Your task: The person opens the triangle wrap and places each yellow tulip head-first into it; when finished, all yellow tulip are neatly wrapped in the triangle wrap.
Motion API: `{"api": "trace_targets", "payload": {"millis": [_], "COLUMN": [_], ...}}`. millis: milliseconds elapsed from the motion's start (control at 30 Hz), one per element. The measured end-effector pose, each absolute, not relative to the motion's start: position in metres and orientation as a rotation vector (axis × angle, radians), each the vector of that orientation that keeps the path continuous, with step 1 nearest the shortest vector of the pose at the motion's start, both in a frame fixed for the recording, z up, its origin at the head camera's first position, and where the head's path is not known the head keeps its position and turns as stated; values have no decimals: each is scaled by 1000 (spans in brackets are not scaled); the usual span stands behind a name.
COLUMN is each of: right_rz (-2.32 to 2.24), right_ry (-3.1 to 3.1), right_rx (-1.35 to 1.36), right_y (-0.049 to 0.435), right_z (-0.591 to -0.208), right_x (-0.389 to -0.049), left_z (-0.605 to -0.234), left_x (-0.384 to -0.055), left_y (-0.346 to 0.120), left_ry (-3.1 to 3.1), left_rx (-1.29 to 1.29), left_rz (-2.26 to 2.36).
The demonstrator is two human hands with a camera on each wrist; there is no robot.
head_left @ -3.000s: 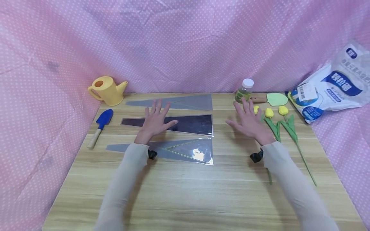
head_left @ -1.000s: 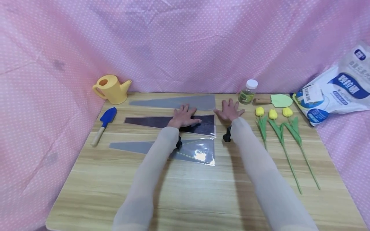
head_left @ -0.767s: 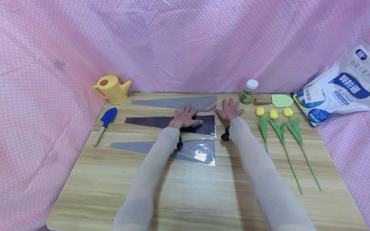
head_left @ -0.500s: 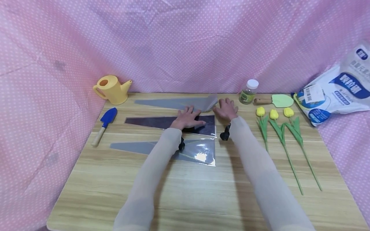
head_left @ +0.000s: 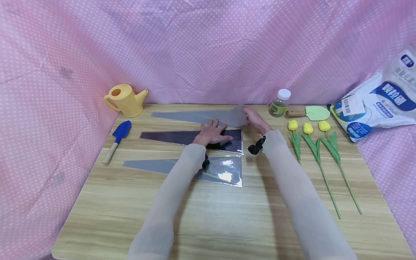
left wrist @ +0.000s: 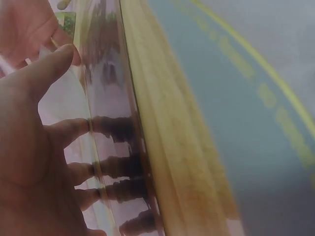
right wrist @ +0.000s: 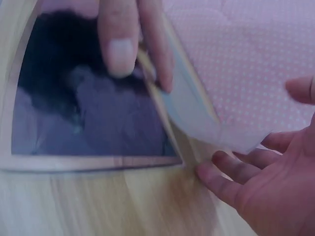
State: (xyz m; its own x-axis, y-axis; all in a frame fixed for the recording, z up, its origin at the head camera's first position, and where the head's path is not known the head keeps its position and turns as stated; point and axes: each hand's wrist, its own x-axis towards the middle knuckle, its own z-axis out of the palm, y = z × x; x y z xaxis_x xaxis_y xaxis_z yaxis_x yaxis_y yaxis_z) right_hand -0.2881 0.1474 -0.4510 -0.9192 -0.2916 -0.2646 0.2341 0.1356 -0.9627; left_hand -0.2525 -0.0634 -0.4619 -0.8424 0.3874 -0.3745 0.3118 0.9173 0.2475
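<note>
Far sheet (head_left: 195,116) has just curled up at your right hand (head_left: 255,121), thumb and fingers apart, so lifting seems begun; your left hand (head_left: 210,135) lies just nearer, fingers spread.

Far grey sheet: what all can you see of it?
The far grey sheet is long, tapered, thin and plastic-looking, with faint yellowish lines. It lies on the table beyond the dark sheet, narrow end left. Its wide right end is bent upward, touched by the right hand. The left hand is at its near edge; contact there is unclear.
</note>
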Motion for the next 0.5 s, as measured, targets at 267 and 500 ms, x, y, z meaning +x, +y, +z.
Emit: {"api": "trace_targets", "payload": {"millis": [267, 500], "right_rz": [-1939, -2013], "right_ry": [1794, 1720], "right_rx": [77, 122], "right_y": [148, 146], "right_z": [-440, -431], "right_x": [-282, -278], "left_z": [-458, -458], "left_x": [-251, -259], "left_y": [-56, -48], "left_ry": [2629, 2677], "left_rx": [516, 510], "left_rz": [265, 565]}}
